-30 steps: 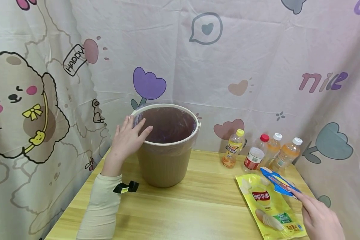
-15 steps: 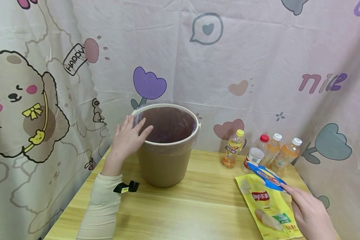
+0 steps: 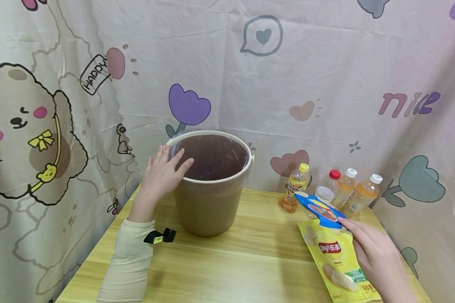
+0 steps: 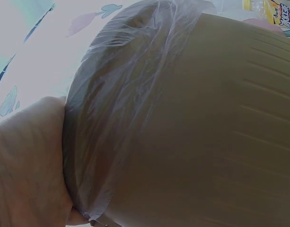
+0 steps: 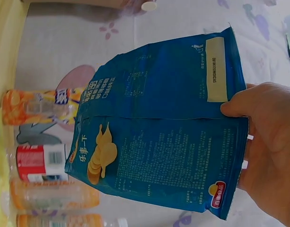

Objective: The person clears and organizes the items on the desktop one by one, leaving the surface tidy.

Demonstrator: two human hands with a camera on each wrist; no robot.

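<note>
My left hand (image 3: 160, 176) rests on the left side of the rim of a brown trash can (image 3: 208, 210), with fingers extended and spread. The can has a cream rim and a thin clear liner, which shows folded over the outside in the left wrist view. With thumb and fingers, my right hand (image 3: 375, 252) pinches one end of a blue chip bag (image 3: 324, 212), held in the air over a yellow Lay's chip bag (image 3: 335, 261). The blue bag's printed back (image 5: 159, 118) fills the middle of the right wrist view.
Behind the blue bag several plastic bottles stand at the back right, among them a yellow-capped bottle (image 3: 295, 187) and a red-capped bottle (image 3: 327, 187). The wooden table (image 3: 227, 269) meets patterned curtains (image 3: 227, 63) at the back and sides.
My right hand has carried the blue chip bag left and slightly up, from the bottles' right side toward the yellow-capped bottle. My left hand and the trash can have stayed put.
</note>
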